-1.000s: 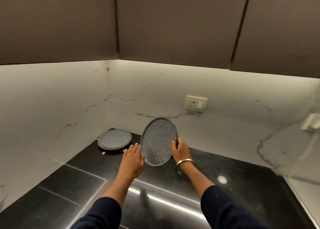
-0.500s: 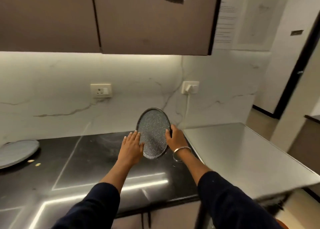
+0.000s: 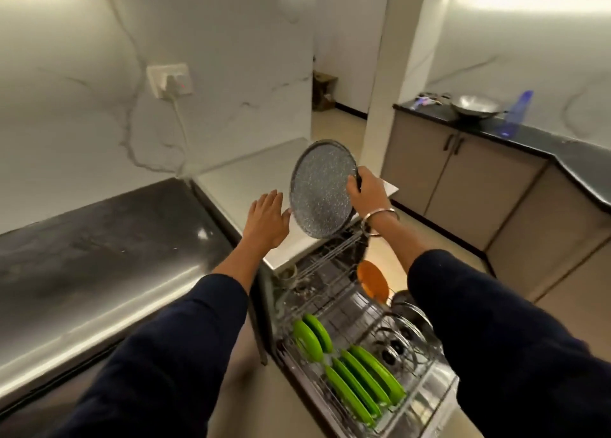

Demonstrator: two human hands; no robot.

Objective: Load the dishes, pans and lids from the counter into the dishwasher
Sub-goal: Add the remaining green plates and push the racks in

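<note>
While I've swung from counter to dishwasher rack, right hand grips speckled plate, left hand open, probably steadying; slotting next.

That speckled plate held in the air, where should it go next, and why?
Probably down into the open dishwasher rack below. The right hand grips the speckled plate by its edge above the rack, the left hand steadies it with straight fingers, and green plates already stand there.
</note>
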